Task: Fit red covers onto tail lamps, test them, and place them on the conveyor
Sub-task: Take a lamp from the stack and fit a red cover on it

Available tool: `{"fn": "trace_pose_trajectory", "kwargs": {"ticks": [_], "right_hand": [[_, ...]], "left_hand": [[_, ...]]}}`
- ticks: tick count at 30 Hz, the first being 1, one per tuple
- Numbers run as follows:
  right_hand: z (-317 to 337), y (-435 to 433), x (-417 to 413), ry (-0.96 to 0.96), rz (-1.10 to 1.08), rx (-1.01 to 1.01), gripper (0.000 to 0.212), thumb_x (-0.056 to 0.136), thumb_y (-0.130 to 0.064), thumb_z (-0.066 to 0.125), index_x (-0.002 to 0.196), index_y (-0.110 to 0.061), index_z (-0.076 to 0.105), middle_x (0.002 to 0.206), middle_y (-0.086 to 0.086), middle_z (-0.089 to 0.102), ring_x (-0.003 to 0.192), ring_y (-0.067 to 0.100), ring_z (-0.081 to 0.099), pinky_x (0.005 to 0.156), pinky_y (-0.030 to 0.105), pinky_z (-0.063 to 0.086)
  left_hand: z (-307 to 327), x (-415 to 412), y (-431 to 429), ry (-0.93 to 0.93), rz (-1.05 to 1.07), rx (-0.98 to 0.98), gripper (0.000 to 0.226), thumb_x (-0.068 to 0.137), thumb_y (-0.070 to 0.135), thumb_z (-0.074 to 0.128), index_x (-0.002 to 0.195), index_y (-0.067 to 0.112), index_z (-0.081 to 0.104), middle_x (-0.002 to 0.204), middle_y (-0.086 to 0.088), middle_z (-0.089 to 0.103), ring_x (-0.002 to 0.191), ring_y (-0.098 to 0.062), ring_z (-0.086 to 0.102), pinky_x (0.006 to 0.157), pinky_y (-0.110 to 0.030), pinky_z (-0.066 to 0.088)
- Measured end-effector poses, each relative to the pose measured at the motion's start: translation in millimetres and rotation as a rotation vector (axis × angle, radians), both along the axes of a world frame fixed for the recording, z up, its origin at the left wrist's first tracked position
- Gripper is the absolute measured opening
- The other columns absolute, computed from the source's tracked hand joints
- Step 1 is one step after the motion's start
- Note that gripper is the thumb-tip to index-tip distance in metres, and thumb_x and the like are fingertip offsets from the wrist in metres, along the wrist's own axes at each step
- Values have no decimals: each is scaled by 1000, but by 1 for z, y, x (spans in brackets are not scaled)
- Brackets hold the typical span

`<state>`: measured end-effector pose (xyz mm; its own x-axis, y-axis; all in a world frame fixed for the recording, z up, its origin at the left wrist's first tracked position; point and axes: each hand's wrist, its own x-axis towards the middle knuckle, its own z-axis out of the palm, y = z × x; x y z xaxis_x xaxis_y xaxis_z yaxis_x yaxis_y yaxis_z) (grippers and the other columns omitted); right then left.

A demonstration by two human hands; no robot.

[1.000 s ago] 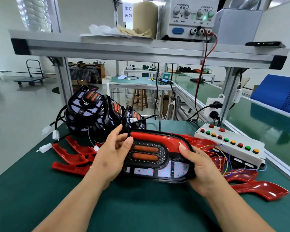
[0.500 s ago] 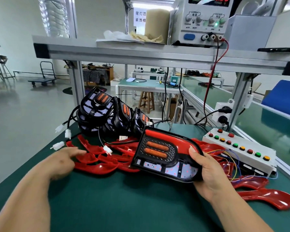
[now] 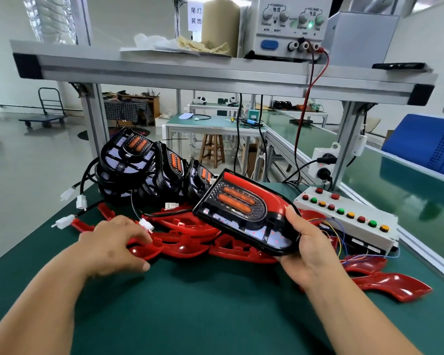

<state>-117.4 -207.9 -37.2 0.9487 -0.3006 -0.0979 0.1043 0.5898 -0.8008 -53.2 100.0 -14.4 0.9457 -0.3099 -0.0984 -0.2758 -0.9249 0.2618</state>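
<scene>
My right hand [image 3: 309, 248] grips the right end of a black tail lamp [image 3: 244, 212] with a red cover along its top edge, held tilted above the green table [image 3: 190, 308]. My left hand [image 3: 112, 245] lies on a pile of loose red covers [image 3: 187, 235], fingers curled round the end of one. A white wire connector [image 3: 146, 224] sits just beyond its fingertips. Several bare black tail lamps [image 3: 149, 167] with cables stand stacked behind the pile.
A white test box [image 3: 349, 216] with coloured buttons sits to the right, more red covers [image 3: 392, 285] in front of it. The green conveyor [image 3: 405, 190] runs along the right side. An aluminium shelf overhead [image 3: 190, 70] carries a power supply [image 3: 290, 26].
My left hand let go of the lamp and moved left and down onto the pile of red covers. My right hand now holds the lamp alone, tilted up.
</scene>
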Motion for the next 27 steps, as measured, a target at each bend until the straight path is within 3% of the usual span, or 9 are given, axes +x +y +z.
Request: {"fn": "trace_pose_trajectory", "kwargs": {"ticks": [3, 6, 10, 15, 18, 20, 23, 25, 27], "right_hand": [[8, -10, -1, -40, 1, 11, 31, 81, -28, 63, 98, -5, 74, 105, 15, 73, 95, 31, 72, 79, 41, 58], [8, -9, -3, -34, 34, -122, 44, 75, -31, 66, 108, -2, 70, 107, 17, 72, 98, 33, 70, 85, 44, 55], [2, 2, -5, -42, 32, -211, 47, 73, -30, 71, 110, -1, 67, 102, 16, 74, 91, 30, 72, 82, 43, 58], [12, -2, -9, -157, 143, -128, 44, 81, -46, 60, 101, -9, 75, 102, 13, 74, 90, 23, 71, 78, 36, 59], [23, -26, -16, -201, 17, -164, 47, 80, -48, 59, 102, -8, 69, 92, 12, 73, 77, 18, 70, 63, 25, 58], [25, -38, -22, -118, -82, -515, 23, 87, -35, 63, 85, -15, 73, 82, 10, 72, 70, 14, 68, 55, 19, 52], [18, -37, -24, 127, 10, -1405, 17, 88, -22, 68, 72, -20, 74, 70, 0, 71, 60, 2, 61, 53, 13, 43], [12, -28, -19, 199, 156, -1850, 12, 85, -21, 65, 85, -17, 76, 86, 1, 72, 79, 11, 65, 71, 21, 50], [5, -19, -15, 253, 237, -2004, 20, 85, -23, 64, 101, -19, 75, 113, 3, 64, 104, 20, 60, 92, 25, 47]], "left_hand": [[-2, -8, -31, -176, -27, -526, 10, 87, 43, 67, 94, 45, 59, 105, 15, 59, 101, -9, 58, 82, -23, 43], [-6, -24, -74, 281, 17, -1199, 41, 85, 58, 47, 100, 30, 73, 102, 3, 75, 87, -10, 68, 77, -29, 50], [-18, -29, -97, 555, 98, -1425, 43, 76, 58, 53, 93, 27, 77, 99, 0, 77, 81, -18, 73, 79, -39, 53], [-21, -19, -101, 654, 210, -1685, 29, 96, 39, 51, 102, 17, 69, 93, -6, 77, 72, -16, 75, 55, -31, 59], [-15, -15, -97, 627, 251, -1881, 30, 97, 37, 51, 101, 14, 68, 90, -7, 77, 75, -17, 75, 54, -29, 59], [-12, -12, -94, 605, 296, -2003, 31, 97, 36, 51, 102, 9, 66, 92, -10, 77, 78, -19, 75, 55, -31, 60], [-16, -8, -91, 596, 344, -2062, 33, 99, 34, 50, 106, 5, 64, 96, -14, 76, 81, -22, 75, 57, -32, 61], [-18, -7, -90, 588, 355, -2062, 33, 100, 34, 49, 107, 5, 64, 97, -15, 76, 81, -23, 75, 57, -33, 61], [-19, -8, -90, 578, 354, -2059, 33, 100, 33, 49, 107, 5, 64, 97, -15, 76, 81, -23, 75, 56, -33, 60]]}}
